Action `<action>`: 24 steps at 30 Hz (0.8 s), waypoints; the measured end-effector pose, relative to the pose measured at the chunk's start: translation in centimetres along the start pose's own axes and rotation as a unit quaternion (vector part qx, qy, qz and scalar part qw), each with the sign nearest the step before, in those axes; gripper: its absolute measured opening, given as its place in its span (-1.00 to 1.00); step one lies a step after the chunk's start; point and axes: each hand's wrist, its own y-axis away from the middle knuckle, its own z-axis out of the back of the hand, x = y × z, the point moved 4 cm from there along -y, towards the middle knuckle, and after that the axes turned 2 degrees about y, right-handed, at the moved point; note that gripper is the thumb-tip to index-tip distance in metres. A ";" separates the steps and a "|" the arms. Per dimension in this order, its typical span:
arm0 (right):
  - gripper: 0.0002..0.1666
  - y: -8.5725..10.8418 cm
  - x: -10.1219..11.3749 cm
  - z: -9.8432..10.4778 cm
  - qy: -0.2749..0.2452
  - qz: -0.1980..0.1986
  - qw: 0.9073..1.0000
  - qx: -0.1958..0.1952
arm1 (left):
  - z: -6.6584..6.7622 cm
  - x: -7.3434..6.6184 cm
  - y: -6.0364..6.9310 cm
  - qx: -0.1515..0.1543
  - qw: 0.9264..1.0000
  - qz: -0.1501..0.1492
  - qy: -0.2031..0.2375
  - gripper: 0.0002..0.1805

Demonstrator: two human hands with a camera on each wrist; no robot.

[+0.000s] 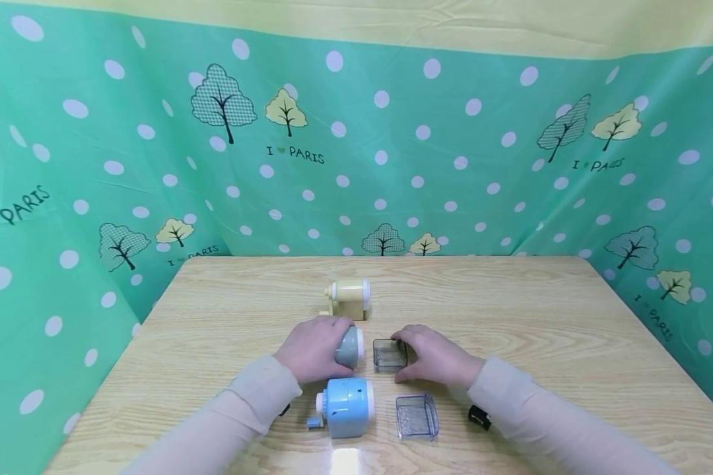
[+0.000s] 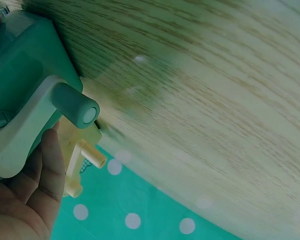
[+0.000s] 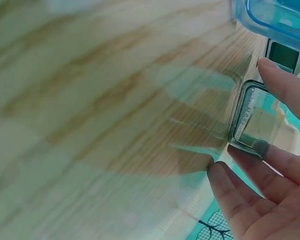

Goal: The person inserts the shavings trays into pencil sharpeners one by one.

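My left hand (image 1: pixel 311 349) grips a grey-green crank pencil sharpener (image 1: pixel 347 349) from its left side, fingers over the top. In the left wrist view its pale crank arm (image 2: pixel 27 125) and dark handle stand out clear of the palm. To its right, my right hand (image 1: pixel 434 356) holds a smoky clear shavings drawer (image 1: pixel 387 356) between thumb and fingers, apart from the sharpener. A blue pencil sharpener (image 1: pixel 348 409) stands nearer, with a bluish clear shavings drawer (image 1: pixel 416 417) to its right. Behind my left hand is a yellow pencil sharpener (image 1: pixel 349 298).
Everything rests on a light wood-grain table (image 1: pixel 511 297). A green dotted curtain (image 1: pixel 356 152) hangs round the back and sides. A small black object (image 1: pixel 479 417) shows beside the right sleeve.
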 end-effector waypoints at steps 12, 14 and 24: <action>-0.14 -1.1 1.2 0.1 0.015 0.006 1.000 0.017 | 0.0 0.0 -0.1 -0.003 1.000 0.002 0.004 -0.19; -0.14 -1.2 1.3 0.0 0.020 0.008 1.000 0.020 | 0.0 -0.1 -0.2 -0.003 1.000 0.003 0.003 -0.19; -0.11 -1.9 1.3 -0.2 0.041 0.031 0.998 0.025 | 0.1 -0.1 -0.2 0.006 1.000 0.010 0.013 -0.22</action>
